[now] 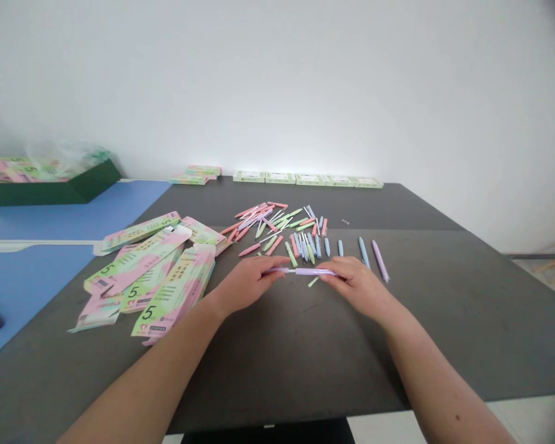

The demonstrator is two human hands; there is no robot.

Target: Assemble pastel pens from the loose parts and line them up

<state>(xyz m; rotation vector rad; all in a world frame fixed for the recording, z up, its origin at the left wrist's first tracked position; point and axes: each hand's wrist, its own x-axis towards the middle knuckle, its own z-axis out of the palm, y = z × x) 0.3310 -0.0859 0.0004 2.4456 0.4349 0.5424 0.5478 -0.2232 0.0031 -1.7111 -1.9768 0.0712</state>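
My left hand (250, 282) pinches the short purple end piece of a pen over the dark table. Facing it, my right hand (354, 285) is closed on the longer purple pen barrel (309, 271). A thin pale section shows between the two purple parts. Just beyond my hands lies a loose pile of pink, green, blue and purple pen parts (277, 223). A blue pen (364, 251) and a purple pen (380, 261) rest side by side to the right of the pile. Under the held barrel, a small green piece (313, 282) lies on the table.
Pink and green cartons (176, 290) are heaped at the left. A row of pale boxes (296, 179) lines the table's back edge, with a small carton stack (197, 174) beside it. A dark green bin (50, 191) stands on the blue surface (134, 200).
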